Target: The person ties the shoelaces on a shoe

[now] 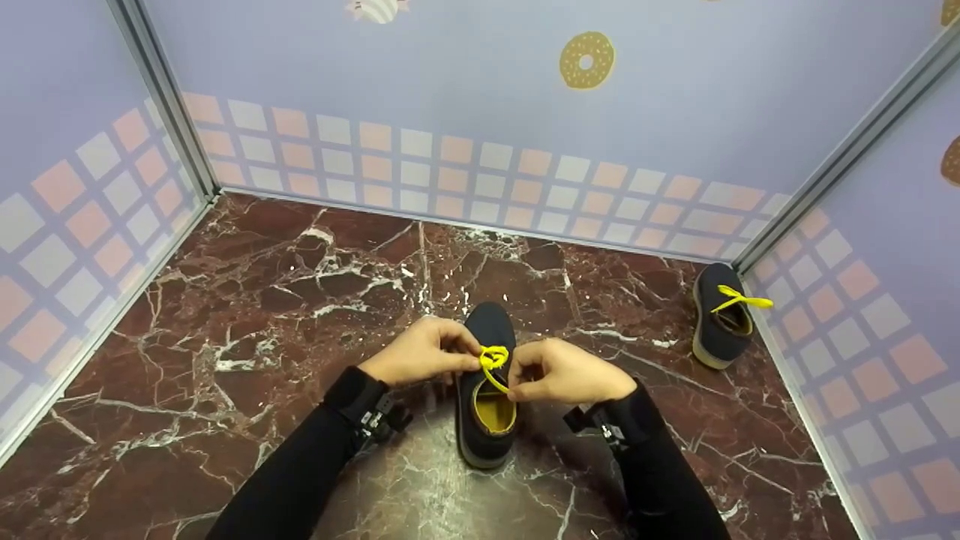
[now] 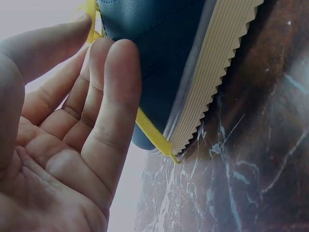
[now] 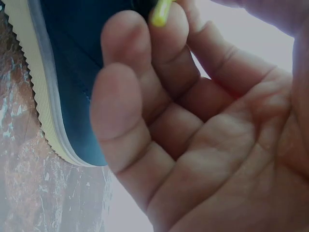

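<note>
A dark shoe [image 1: 490, 322] with a yellow lining stands on the floor, toe pointing away from me. Over its tongue the yellow shoelace [image 1: 493, 357] is looped and crossed. My left hand [image 1: 424, 352] pinches the lace at the left of the loops between thumb and forefinger. From the right, my right hand [image 1: 566, 371] pinches a strand that curves down over the shoe opening. The left wrist view has a loose flat lace end [image 2: 153, 133] hanging along the shoe's side behind the fingers. In the right wrist view, a lace tip [image 3: 161, 12] shows at the fingertips.
A second dark shoe [image 1: 720, 341] with a tied yellow lace stands at the far right, close to the side wall. Printed panels [image 1: 465, 97] enclose the marbled brown floor [image 1: 330, 292] at the back and both sides. Small white flecks lie beyond the near shoe's toe.
</note>
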A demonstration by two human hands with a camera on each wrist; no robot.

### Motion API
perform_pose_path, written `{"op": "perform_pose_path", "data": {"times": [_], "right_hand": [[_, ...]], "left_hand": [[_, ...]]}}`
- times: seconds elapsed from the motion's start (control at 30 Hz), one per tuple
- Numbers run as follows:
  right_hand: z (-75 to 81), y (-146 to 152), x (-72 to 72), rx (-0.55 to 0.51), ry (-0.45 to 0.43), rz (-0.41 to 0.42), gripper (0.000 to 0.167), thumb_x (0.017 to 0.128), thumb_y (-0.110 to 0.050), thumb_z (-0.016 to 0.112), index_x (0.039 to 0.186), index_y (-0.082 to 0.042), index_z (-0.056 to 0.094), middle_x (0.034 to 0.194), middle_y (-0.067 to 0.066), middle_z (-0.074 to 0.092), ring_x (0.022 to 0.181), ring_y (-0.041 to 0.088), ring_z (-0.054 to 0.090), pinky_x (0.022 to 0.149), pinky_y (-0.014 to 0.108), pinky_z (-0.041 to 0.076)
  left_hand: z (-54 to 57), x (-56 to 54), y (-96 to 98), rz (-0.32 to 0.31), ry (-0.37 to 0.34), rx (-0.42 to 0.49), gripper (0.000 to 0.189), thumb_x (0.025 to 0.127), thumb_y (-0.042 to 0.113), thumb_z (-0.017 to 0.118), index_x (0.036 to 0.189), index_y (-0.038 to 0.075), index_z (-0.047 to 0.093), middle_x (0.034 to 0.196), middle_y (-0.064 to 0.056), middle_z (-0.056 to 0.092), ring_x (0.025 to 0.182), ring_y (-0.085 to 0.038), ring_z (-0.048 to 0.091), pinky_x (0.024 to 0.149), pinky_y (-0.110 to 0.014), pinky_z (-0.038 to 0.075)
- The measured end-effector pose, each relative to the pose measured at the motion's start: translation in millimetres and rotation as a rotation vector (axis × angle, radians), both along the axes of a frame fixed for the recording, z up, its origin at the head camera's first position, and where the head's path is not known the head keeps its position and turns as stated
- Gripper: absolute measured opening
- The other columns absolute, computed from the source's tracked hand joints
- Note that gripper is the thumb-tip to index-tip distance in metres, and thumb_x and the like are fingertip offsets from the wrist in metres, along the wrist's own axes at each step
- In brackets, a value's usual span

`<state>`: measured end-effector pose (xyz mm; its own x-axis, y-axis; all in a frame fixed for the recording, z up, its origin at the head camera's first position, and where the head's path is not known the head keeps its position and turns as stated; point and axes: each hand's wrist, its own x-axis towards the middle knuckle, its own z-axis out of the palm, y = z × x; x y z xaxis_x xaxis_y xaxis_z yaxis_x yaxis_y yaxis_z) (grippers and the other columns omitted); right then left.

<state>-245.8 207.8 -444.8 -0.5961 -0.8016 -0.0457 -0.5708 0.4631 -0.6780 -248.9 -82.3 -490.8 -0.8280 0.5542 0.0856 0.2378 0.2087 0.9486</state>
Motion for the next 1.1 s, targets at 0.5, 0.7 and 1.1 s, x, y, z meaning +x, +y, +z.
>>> {"op": "perform_pose_path", "data": {"times": [0.5, 0.7, 1.1], "right_hand": [[-0.8, 0.6, -0.5, 0.005, -0.026, -0.018, 0.013, 0.095, -0.018, 0.085, 0.092, -0.028, 0.077, 0.091, -0.015, 0.072, 0.086, 0.009, 0.065, 0.077, 0.028, 0.054], [-2.0, 1.3, -1.0, 0.001, -0.043, -0.020, 0.013, 0.096, -0.018, 0.085, 0.092, -0.028, 0.077, 0.091, -0.015, 0.073, 0.083, 0.008, 0.066, 0.075, 0.027, 0.055], [-4.7, 6.7, -4.7, 0.000, -0.054, -0.044, 0.014, 0.095, -0.012, 0.081, 0.090, -0.023, 0.074, 0.089, -0.014, 0.070, 0.077, 0.010, 0.061, 0.069, 0.025, 0.050]], "left_hand": [[3.4, 1.4, 2.0, -0.045, 0.121, 0.023, 0.027, 0.093, 0.009, 0.090, 0.120, 0.007, 0.083, 0.097, -0.008, 0.079, 0.072, -0.013, 0.067, 0.060, -0.022, 0.059], [3.7, 2.0, 2.3, -0.034, 0.150, 0.018, 0.015, 0.093, 0.008, 0.090, 0.107, 0.008, 0.086, 0.100, -0.006, 0.078, 0.068, -0.011, 0.066, 0.058, -0.022, 0.058], [2.8, 3.7, 4.6, -0.082, 0.119, 0.013, 0.009, 0.093, 0.001, 0.084, 0.098, 0.003, 0.076, 0.090, -0.004, 0.076, 0.066, -0.015, 0.066, 0.056, -0.042, 0.064]]}}
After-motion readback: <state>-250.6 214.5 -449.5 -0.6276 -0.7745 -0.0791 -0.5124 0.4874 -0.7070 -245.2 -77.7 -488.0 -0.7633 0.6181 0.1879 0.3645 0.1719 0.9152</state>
